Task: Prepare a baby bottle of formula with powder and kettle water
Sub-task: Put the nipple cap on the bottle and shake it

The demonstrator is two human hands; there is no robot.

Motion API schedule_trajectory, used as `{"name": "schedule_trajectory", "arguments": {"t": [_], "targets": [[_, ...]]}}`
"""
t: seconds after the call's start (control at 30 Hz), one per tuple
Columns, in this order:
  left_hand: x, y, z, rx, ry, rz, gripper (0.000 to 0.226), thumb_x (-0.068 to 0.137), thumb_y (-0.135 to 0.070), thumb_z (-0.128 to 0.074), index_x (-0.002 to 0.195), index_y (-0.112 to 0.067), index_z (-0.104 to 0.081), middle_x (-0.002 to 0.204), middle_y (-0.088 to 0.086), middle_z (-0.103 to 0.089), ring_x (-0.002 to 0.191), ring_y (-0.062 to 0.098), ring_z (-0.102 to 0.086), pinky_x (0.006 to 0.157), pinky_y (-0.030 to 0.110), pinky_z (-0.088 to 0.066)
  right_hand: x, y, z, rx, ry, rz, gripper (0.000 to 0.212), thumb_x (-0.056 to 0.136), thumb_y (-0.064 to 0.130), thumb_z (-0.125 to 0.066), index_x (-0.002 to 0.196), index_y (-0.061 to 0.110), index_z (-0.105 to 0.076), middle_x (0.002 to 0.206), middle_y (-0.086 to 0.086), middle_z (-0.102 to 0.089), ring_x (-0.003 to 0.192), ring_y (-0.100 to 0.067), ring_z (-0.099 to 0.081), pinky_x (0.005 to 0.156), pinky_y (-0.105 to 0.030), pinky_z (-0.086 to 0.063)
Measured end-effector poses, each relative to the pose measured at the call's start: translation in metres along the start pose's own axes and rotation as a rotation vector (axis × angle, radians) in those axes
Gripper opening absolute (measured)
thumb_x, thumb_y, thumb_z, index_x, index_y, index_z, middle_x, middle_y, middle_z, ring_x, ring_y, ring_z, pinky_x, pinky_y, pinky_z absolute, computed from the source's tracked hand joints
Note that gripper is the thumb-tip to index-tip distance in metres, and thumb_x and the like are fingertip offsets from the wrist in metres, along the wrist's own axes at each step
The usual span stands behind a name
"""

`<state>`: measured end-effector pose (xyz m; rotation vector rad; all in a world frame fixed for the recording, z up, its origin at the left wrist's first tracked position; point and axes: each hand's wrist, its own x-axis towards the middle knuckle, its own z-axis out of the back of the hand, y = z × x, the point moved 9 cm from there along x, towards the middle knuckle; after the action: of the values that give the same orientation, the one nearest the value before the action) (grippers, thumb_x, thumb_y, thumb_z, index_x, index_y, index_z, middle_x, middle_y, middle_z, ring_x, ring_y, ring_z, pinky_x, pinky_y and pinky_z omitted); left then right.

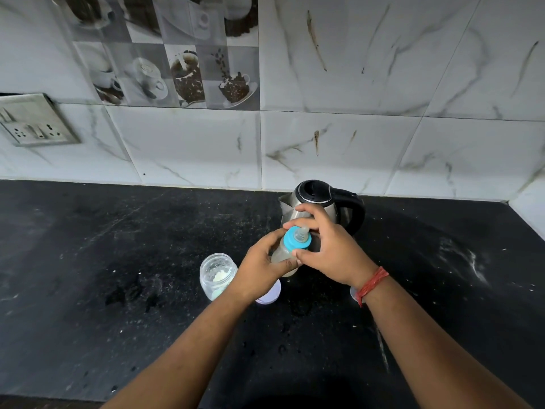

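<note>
Bottle [284, 255] sits just before the kettle [320, 206], left hand [261, 268] wrapped round its body, right hand [327, 246] pinching the blue cap [295, 238]. Capping seems underway; next probably firm tightening, then shaking.

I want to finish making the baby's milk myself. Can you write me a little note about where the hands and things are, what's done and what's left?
Left hand grips the body of the baby bottle, held tilted above the black counter.
Right hand has fingers curled round the bottle's blue teat collar.
Kettle stands behind, lid closed. Open powder jar stands to the left; its white lid lies beside it.
Done: cloudy liquid is in the bottle, collar is on.
Left: probably tighten the collar, shake, close the jar.
</note>
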<state>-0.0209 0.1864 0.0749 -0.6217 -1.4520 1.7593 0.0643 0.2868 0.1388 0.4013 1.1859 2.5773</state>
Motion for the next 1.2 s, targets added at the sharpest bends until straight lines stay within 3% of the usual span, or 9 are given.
{"name": "schedule_trajectory", "arguments": {"t": [0.13,0.33,0.43,0.57,0.7,0.83,0.97,1.2], "targets": [[0.001,-0.001,0.0,-0.028,0.003,0.011,0.056,0.086,-0.021,-0.083,0.136,-0.028,-0.06,0.124,-0.011,-0.071,0.115,0.007,-0.066,0.099,0.026,-0.054,0.006,-0.001,0.003,-0.004,0.015,-0.02,0.082,0.079,0.014,-0.082,0.143,0.032,-0.034,0.126,0.019,-0.069,0.119,-0.002,-0.063,0.106,-0.035,-0.051],[-0.001,0.002,0.003,-0.037,-0.014,0.011,0.054,0.083,-0.024,-0.085,0.132,-0.028,-0.063,0.123,-0.006,-0.071,0.116,0.017,-0.067,0.104,0.045,-0.054,0.006,-0.005,-0.005,0.001,0.088,-0.003,0.074,0.083,0.014,-0.077,0.139,0.032,-0.032,0.129,0.022,-0.066,0.123,-0.005,-0.061,0.11,-0.041,-0.047],[0.0,0.002,0.003,-0.046,-0.011,0.012,0.054,0.085,-0.02,-0.084,0.133,-0.027,-0.062,0.124,-0.006,-0.071,0.117,0.014,-0.066,0.104,0.041,-0.054,0.009,-0.005,-0.004,0.008,0.073,-0.003,0.079,0.082,0.016,-0.08,0.141,0.033,-0.031,0.127,0.019,-0.068,0.121,-0.004,-0.062,0.109,-0.036,-0.048],[0.003,-0.001,0.003,-0.047,-0.031,0.004,0.055,0.085,-0.017,-0.083,0.135,-0.028,-0.062,0.127,-0.009,-0.07,0.118,0.006,-0.065,0.102,0.03,-0.053,0.008,-0.001,0.001,-0.026,-0.101,-0.029,0.092,0.074,0.028,-0.089,0.146,0.026,-0.033,0.112,0.011,-0.064,0.103,-0.003,-0.062,0.09,-0.018,-0.048],[0.003,-0.001,0.002,-0.054,-0.036,-0.002,0.054,0.086,-0.017,-0.082,0.136,-0.027,-0.062,0.126,-0.008,-0.07,0.118,0.011,-0.065,0.104,0.039,-0.054,0.006,0.0,-0.001,-0.122,-0.186,-0.055,0.099,0.07,0.044,-0.089,0.148,0.023,-0.032,0.118,0.005,-0.053,0.107,-0.01,-0.054,0.089,-0.02,-0.044],[0.006,-0.001,0.005,-0.079,-0.045,0.001,0.056,0.086,-0.014,-0.082,0.137,-0.021,-0.061,0.128,-0.003,-0.07,0.118,0.013,-0.067,0.105,0.039,-0.054,0.004,-0.003,0.004,0.108,-0.117,-0.032,0.088,0.079,0.024,-0.085,0.149,0.028,-0.032,0.138,0.009,-0.059,0.124,-0.002,-0.057,0.105,-0.022,-0.048],[0.008,-0.002,0.006,-0.065,-0.042,-0.007,0.057,0.084,-0.018,-0.084,0.136,-0.024,-0.061,0.128,-0.003,-0.07,0.118,0.015,-0.067,0.104,0.042,-0.054,0.002,-0.008,0.006,0.165,-0.116,-0.042,0.076,0.084,0.006,-0.079,0.144,0.03,-0.039,0.13,0.012,-0.067,0.12,-0.004,-0.064,0.105,-0.035,-0.053],[0.006,-0.004,0.005,-0.033,-0.027,-0.025,0.056,0.085,-0.018,-0.084,0.136,-0.024,-0.061,0.126,-0.006,-0.07,0.117,0.011,-0.066,0.103,0.037,-0.054,0.007,0.001,0.005,0.0,-0.028,-0.007,0.077,0.082,0.015,-0.08,0.143,0.031,-0.036,0.128,0.019,-0.068,0.119,-0.001,-0.062,0.104,-0.034,-0.053]]}}
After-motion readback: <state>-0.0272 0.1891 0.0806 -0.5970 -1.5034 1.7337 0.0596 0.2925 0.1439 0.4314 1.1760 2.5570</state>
